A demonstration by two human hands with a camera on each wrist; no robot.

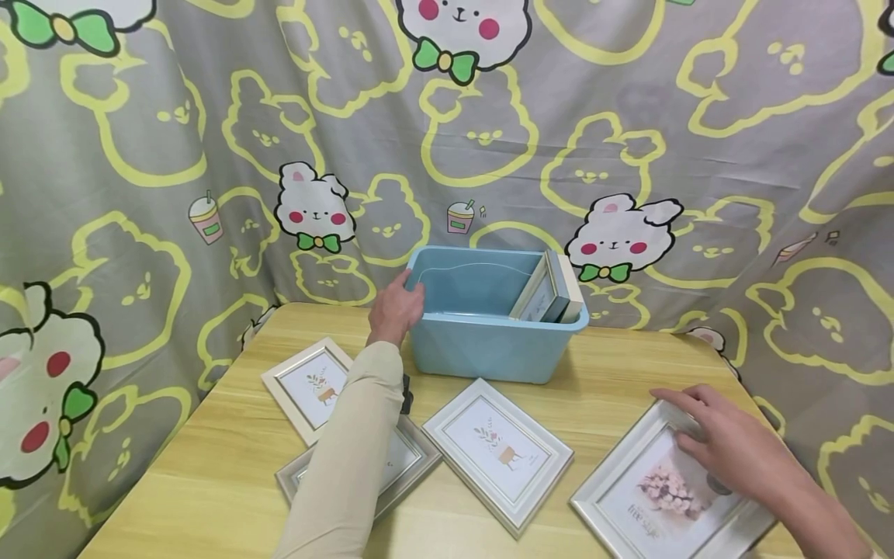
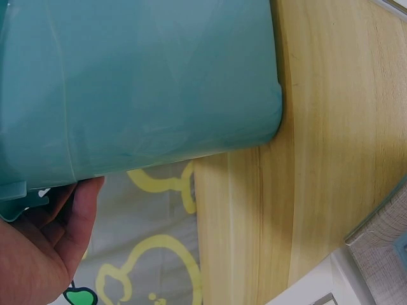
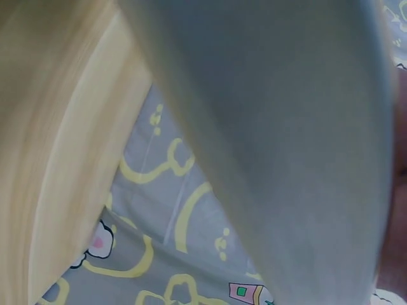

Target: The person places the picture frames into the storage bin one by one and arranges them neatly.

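My left hand [image 1: 396, 309] grips the left rim of the blue bin [image 1: 489, 345]; in the left wrist view, the hand's fingers [image 2: 79, 222] curl at the rim, beside the bin wall [image 2: 159, 82]. At the right, my right hand [image 1: 733, 446] holds a silver picture frame [image 1: 608, 485] with pink flowers by its upper edge, thumb on the front. A blurred grey surface [image 3: 286, 159] fills much of the right wrist view. Several frames [image 1: 559, 291] lean inside the bin's right end.
A white-silver frame [image 1: 520, 505] lies in front of the bin. Left of it are a grey-brown frame [image 1: 412, 485], partly under my left sleeve, and a cream frame [image 1: 279, 388]. A patterned curtain [image 1: 391, 140] hangs behind the wooden table [image 1: 188, 473].
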